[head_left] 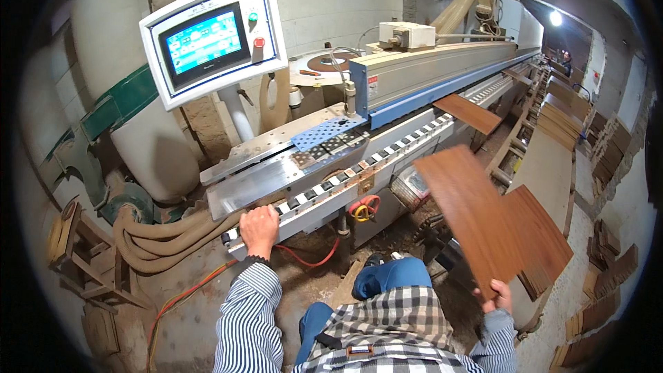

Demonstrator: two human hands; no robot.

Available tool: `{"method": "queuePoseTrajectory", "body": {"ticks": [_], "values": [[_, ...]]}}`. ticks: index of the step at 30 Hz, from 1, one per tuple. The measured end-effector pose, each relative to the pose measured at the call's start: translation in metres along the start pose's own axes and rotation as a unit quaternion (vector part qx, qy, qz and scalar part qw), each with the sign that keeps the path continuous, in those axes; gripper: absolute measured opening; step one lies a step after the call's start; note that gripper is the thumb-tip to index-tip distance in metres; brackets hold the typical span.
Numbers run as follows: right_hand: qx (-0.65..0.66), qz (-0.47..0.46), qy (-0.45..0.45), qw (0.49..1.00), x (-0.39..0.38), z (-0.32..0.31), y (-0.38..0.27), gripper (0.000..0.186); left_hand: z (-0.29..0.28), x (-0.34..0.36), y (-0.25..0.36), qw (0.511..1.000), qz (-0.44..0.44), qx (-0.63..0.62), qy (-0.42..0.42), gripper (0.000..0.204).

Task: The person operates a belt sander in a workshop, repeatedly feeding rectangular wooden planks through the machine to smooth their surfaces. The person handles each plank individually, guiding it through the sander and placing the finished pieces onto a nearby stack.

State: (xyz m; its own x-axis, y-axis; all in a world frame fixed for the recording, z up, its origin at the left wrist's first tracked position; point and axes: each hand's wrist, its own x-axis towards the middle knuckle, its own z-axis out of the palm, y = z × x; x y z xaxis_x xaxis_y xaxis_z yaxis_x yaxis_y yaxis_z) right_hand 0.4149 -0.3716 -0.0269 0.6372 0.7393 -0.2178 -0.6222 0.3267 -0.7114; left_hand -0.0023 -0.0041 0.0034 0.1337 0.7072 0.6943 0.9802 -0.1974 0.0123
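Note:
My right hand (pixel 495 295) grips the near edge of a brown wood-grain panel (pixel 461 215), tilted up to the right of the machine. Behind it, a stack of similar brown panels (pixel 542 238) is partly covered. My left hand (pixel 260 231) is closed over the near end of the machine's feed rail (pixel 324 186), a track of black and white segments; its fingertips are hidden. Farther along the rail, another brown panel (pixel 469 114) sticks out from beneath the blue-edged pressure beam (pixel 428 93).
A control screen (pixel 205 40) on a post stands at the left. Thick hoses (pixel 173 238) and a wooden stool (pixel 97 255) are on the floor there. A roller conveyor (pixel 514 145) runs along the right, with board stacks (pixel 561 117) beside it. Red and yellow cables hang below the rail.

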Motion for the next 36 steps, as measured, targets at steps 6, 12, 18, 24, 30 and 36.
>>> {"method": "queuePoseTrajectory", "body": {"ticks": [6,12,18,24,30,36], "values": [[-0.036,0.153,-0.187,0.97,0.048,0.123,0.065,0.053,0.004,0.001,0.0,1.0,0.009,-0.002,-0.001,0.028],[-0.037,0.216,-0.29,0.931,0.047,0.209,0.144,0.048,0.006,0.001,0.0,1.0,0.006,-0.006,0.014,0.027],[-0.164,0.327,-0.394,0.843,0.037,0.239,0.185,0.038,0.007,0.0,0.0,1.0,0.013,-0.003,0.021,0.027],[-0.216,0.282,-0.343,0.869,0.036,0.256,0.191,0.03,0.009,-0.001,-0.002,1.0,0.013,-0.004,0.026,0.027],[-0.192,0.257,-0.307,0.896,0.031,0.255,0.199,0.031,0.007,0.001,0.0,1.0,0.01,-0.009,0.017,0.028],[-0.176,0.221,-0.281,0.917,0.032,0.256,0.194,0.029,0.006,0.001,0.001,1.0,0.015,-0.005,0.018,0.028]]}}
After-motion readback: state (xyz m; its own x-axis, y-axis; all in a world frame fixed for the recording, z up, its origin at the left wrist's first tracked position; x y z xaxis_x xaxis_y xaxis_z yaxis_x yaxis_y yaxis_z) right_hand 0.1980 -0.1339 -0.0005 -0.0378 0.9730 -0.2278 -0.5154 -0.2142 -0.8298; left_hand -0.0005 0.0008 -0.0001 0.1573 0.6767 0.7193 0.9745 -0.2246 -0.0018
